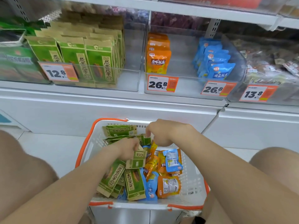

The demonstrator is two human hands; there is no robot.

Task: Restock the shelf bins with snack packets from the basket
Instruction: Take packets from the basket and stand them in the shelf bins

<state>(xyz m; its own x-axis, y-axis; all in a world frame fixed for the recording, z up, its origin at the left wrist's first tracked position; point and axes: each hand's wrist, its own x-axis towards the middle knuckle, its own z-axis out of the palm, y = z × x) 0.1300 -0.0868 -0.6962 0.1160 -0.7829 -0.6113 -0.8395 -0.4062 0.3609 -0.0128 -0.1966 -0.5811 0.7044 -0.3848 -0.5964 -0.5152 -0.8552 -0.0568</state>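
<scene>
Within the white basket (191,178), in front of and below the shelf bins (131,65), a green packet (137,160) is gripped in the curled fingers of the left hand (127,147), while a second green packet (145,140) appears pinched by the right hand (163,133), fingertips partly hidden.

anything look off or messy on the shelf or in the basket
Nothing damaged or spilled. The blue packets slump askew in their bin, unlike the upright orange packets. In the basket, the mixed packets lie jumbled together.
</scene>
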